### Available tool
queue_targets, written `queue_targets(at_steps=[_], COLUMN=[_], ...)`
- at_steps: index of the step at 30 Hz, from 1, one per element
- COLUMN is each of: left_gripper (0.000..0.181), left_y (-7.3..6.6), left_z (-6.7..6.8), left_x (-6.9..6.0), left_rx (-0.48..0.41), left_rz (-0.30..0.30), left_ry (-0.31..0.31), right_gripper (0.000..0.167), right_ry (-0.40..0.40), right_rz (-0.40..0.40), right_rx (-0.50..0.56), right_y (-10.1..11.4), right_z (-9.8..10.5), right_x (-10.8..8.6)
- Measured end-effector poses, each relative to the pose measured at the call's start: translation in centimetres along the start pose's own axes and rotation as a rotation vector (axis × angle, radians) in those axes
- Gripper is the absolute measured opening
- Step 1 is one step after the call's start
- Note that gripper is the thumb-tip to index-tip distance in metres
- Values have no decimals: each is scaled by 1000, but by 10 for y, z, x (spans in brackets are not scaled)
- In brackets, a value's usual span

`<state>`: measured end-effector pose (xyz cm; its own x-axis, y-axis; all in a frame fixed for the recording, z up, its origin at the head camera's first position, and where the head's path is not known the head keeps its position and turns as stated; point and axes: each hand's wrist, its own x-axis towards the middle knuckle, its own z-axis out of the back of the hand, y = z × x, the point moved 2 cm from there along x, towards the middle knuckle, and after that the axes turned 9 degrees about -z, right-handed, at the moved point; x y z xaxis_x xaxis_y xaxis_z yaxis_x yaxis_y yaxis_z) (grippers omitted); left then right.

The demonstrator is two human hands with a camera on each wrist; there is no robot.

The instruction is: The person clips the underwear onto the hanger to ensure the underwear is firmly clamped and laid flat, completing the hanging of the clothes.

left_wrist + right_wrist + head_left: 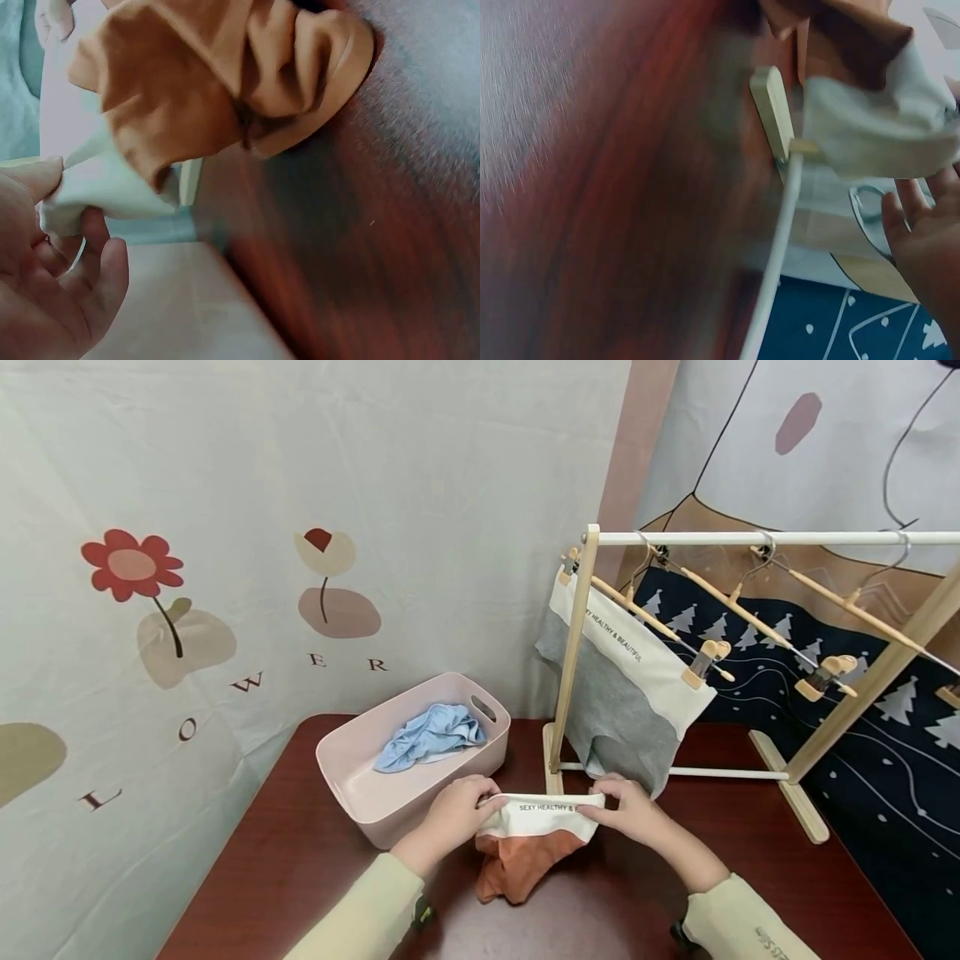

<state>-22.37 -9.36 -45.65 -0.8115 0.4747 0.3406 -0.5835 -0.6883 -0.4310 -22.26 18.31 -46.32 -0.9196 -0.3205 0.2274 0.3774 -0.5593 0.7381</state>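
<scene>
A garment (525,852) with a white, lettered waistband and a rust-orange lower part hangs just above the table, its lower end bunched. My left hand (459,814) pinches the left end of the waistband; my right hand (624,810) pinches the right end. The left wrist view shows thumb and fingers of the left hand (56,262) on the white band, below the orange cloth (172,82). In the right wrist view the right hand (930,232) is partly cut off beside the white band (877,139).
Behind my left hand stands a pink basket (360,789) with blue cloth (433,737) inside. At the right is a wooden rack (573,643) with several hangers; a grey-and-white garment (622,693) is clipped to the leftmost, close behind my right hand.
</scene>
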Motion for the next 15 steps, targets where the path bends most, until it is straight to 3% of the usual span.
queue_targets(at_steps=[2,5,9,12,15], left_gripper=[14,9,6,8,12], left_y=[-2,-5,-7,-6,-4], left_z=[5,12,24,33,39], left_x=[-1,0,1,1,0], left_rx=[-6,-90,-188,-160,-69], left_rz=[-25,-66,-55,-33,-44], left_ry=[-33,-91,-140,-147,-121], right_gripper=[25,25,15,12,8], right_ry=[66,126,170,167,115], right_rz=[-47,-62,-83,-100,-78], right_rx=[27,63,107,78,-21], right_y=[-6,-6,-4,-5,-8], right_z=[5,14,26,35,43], right_x=[-1,-3,-6,-8,-10])
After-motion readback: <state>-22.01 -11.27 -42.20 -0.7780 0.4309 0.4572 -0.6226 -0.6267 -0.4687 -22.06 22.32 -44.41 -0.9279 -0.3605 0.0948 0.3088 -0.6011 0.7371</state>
